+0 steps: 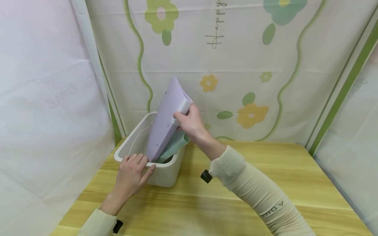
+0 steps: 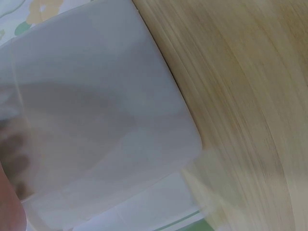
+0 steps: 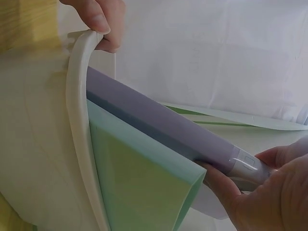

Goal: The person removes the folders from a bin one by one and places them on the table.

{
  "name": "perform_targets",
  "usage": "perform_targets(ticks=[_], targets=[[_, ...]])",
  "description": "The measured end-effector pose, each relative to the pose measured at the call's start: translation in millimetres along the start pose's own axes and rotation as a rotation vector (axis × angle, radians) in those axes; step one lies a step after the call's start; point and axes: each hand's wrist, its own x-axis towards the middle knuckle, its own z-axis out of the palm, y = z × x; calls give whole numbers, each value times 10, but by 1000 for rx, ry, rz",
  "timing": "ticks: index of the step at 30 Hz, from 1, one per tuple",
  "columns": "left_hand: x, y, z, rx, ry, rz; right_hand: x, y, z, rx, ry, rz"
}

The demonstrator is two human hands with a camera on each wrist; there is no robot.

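Observation:
A white plastic bin (image 1: pixel 163 177) stands on the table. My left hand (image 1: pixel 131 175) grips its near rim, fingers over the edge and thumb outside. A light purple binder folder (image 1: pixel 163 124) leans up out of the bin, its lower end inside. My right hand (image 1: pixel 192 123) holds the folder's upper part by the spine, thumb on one side; in the right wrist view a clear label strip (image 3: pixel 248 166) shows there. Beside it a mint-green folder (image 3: pixel 139 168) sits tilted in the bin, its end above the rim. The left wrist view mostly shows the bin's outer wall (image 2: pixel 120 106).
The bin stands at the back left of a wooden table (image 1: pixel 251 196), close to a flower-printed cloth (image 1: pixel 183 52) behind it. A pale cloth (image 1: pixel 50 108) hangs on the left side, another (image 1: pixel 354 131) on the right.

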Motion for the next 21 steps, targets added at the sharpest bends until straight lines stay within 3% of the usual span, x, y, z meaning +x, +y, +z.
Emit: perform_targets(ticks=[21], targets=[[-18,8,-6,0,-17,-9,-5,-47,-159,-12,47,-57]])
